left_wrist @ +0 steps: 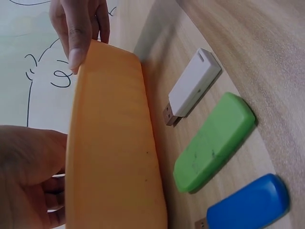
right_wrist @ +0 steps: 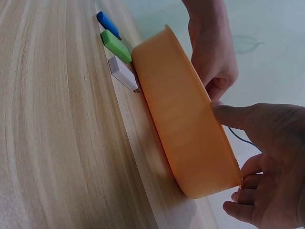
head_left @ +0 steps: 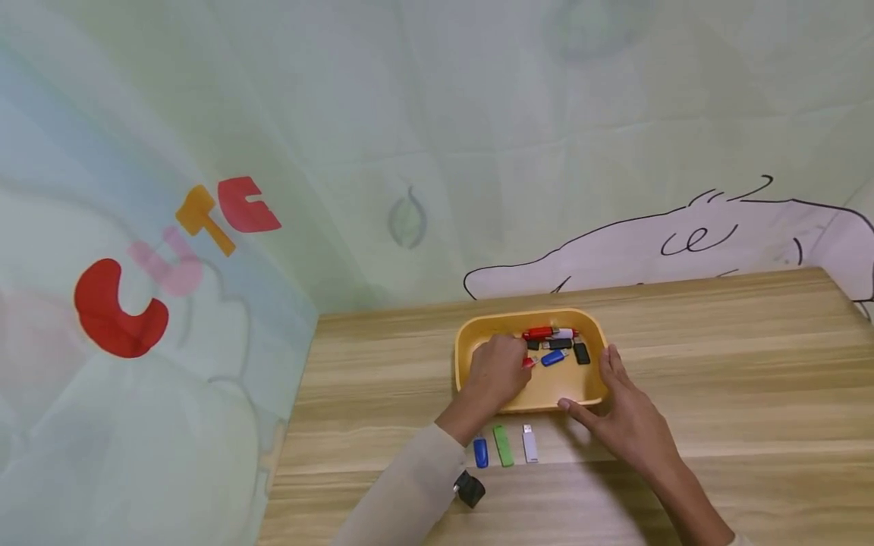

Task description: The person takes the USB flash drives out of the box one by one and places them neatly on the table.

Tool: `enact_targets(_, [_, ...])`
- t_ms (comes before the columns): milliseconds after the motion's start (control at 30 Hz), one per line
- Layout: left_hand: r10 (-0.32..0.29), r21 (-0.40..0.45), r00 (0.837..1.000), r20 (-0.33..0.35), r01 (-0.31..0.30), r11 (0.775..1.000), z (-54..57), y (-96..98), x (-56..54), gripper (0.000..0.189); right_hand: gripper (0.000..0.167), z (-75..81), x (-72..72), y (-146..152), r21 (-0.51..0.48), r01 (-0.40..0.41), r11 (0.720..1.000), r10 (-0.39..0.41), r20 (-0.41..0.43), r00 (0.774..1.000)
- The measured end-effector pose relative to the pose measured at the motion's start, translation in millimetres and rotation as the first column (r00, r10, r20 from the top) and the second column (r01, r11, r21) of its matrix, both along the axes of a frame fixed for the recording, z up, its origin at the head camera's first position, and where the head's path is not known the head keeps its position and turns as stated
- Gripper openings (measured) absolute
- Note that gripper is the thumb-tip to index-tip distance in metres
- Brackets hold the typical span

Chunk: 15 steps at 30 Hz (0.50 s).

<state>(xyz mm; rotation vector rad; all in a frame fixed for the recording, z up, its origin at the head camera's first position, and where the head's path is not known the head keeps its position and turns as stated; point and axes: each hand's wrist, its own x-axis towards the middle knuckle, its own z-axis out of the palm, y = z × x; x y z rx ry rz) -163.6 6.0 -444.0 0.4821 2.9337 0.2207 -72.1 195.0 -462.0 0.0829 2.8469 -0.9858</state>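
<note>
A yellow-orange plastic bin [head_left: 546,398] holds several USB sticks, among them a blue one [head_left: 554,357], a black one [head_left: 581,352] and a red one [head_left: 538,333]. My left hand [head_left: 495,373] reaches down into its left half, fingers bent. Another red stick [head_left: 530,362] lies right beside those fingers; the fingertips are hidden, so whether they pinch anything does not show. At the front right corner, my right hand [head_left: 631,421] grips the bin, thumb on the front rim and fingers along the right side.
In front of the bin, a blue USB stick [head_left: 481,452], a green one [head_left: 503,445] and a white one [head_left: 529,444] lie in a row on the wooden table [head_left: 751,379]. A small black object [head_left: 470,489] is by the left sleeve. A printed cloth [head_left: 437,152] hangs behind.
</note>
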Motion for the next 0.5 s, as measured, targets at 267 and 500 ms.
enact_targets(267, [-0.026, 0.028, 0.999, -0.039, 0.027, 0.999, 7.4, -4.6, 4.3, 0.015, 0.118, 0.9, -0.1, 1, 0.0, 0.0, 1.0, 0.0, 0.002, 1.0])
enact_targets(500, [-0.014, 0.046, 0.999, -0.033, 0.015, 0.999, 11.4, -5.6, 9.5, 0.019, 0.119, -0.6, -0.6, 1, -0.002, 0.001, 1.0, -0.001, 0.015, 1.0])
